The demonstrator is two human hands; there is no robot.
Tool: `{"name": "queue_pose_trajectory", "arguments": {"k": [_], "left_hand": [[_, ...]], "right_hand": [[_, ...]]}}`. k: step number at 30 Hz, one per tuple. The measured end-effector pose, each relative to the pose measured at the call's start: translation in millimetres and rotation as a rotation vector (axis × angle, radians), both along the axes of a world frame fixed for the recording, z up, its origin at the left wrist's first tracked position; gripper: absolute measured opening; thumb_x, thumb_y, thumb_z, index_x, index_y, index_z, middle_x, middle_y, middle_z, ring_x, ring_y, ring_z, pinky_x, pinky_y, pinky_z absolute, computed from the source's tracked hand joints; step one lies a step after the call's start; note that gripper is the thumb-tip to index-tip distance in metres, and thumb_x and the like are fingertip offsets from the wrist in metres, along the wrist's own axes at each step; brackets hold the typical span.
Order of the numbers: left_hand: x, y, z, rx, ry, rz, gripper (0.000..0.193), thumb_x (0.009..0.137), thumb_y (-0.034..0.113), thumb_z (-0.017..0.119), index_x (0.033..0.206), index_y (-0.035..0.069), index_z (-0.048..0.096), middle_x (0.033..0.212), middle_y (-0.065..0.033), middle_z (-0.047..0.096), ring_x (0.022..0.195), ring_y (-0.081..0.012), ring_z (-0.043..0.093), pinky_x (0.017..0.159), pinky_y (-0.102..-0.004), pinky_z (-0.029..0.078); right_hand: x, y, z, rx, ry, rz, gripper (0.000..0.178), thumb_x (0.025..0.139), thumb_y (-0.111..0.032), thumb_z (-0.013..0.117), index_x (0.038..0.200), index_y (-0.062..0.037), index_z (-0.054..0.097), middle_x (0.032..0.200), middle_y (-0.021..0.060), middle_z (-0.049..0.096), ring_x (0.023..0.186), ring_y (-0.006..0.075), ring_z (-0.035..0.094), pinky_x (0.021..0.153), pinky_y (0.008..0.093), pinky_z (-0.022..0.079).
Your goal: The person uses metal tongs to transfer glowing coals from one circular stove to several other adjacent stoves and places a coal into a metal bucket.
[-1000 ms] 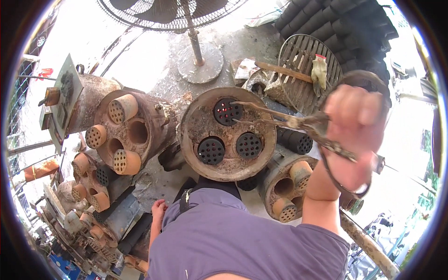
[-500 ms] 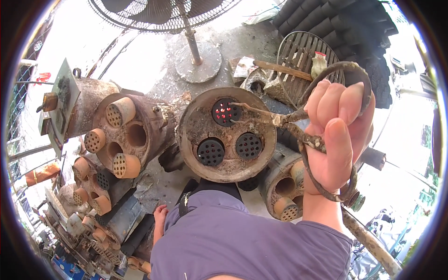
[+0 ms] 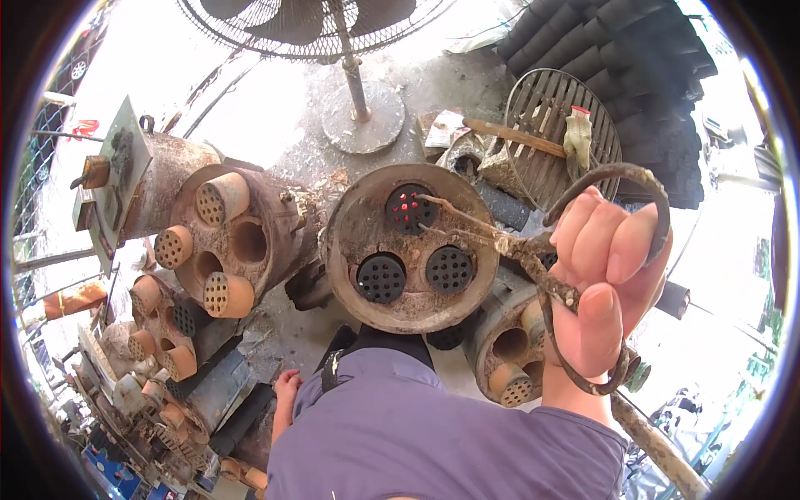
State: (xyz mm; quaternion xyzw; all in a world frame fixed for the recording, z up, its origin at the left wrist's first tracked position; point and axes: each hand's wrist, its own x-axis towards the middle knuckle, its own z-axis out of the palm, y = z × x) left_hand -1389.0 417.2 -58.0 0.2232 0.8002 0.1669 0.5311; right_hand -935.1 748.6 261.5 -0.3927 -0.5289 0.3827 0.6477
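Note:
My right hand (image 3: 604, 275) is closed round the looped handles of rusty iron tongs (image 3: 529, 250). The tongs' two thin, parted tips reach over the right side of a black honeycomb coal briquette (image 3: 407, 218) whose holes glow red; whether they grip it I cannot tell. That briquette sits in the far hole of a round clay-lined stove (image 3: 342, 292). Two dark briquettes, one left (image 3: 382, 277) and one right (image 3: 449, 269), fill its nearer holes. My left hand (image 3: 287, 385) hangs low beside my body with loose fingers and nothing visible in it.
Left stands another stove (image 3: 279, 275) with perforated clay plugs (image 3: 225, 198); further stoves crowd the lower left. A similar stove (image 3: 492, 367) is close on my right. Beyond are a standing fan (image 3: 362, 125), a slatted round rack (image 3: 533, 92) holding a glove (image 3: 577, 142), and stacked dark briquettes (image 3: 617, 67).
My right hand and the tongs' handles have come nearer to me, while the tips stay by the glowing briquette. The view has shifted slightly. My left hand stays low at my side.

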Motion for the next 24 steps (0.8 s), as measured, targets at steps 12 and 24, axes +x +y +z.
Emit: {"name": "queue_pose_trajectory", "arguments": {"k": [12,24], "left_hand": [[-1.0,-5.4,-1.0,-0.006,-0.004,0.038,0.023,0.079,0.008,0.05,0.099,-0.001,0.057,0.07,-0.0076,0.059,0.059,-0.0124,0.054,0.055,-0.0241,0.044],[-9.0,-18.9,-5.1,-0.037,-0.099,0.138,0.023,0.079,0.009,0.05,0.101,0.004,0.055,0.066,-0.0059,0.057,0.054,-0.0114,0.053,0.048,-0.023,0.041]], "right_hand": [[17.7,-16.8,39.3,0.181,-0.019,0.163,0.038,0.073,-0.036,0.056,0.089,-0.0062,0.039,0.071,0.0009,0.031,0.069,0.013,0.031,0.07,0.0295,0.026],[2.6,-100.5,45.9,0.175,0.091,0.112,0.048,0.068,-0.046,0.056,0.089,-0.0069,0.038,0.068,0.0005,0.032,0.066,0.012,0.033,0.068,0.027,0.028]]}}
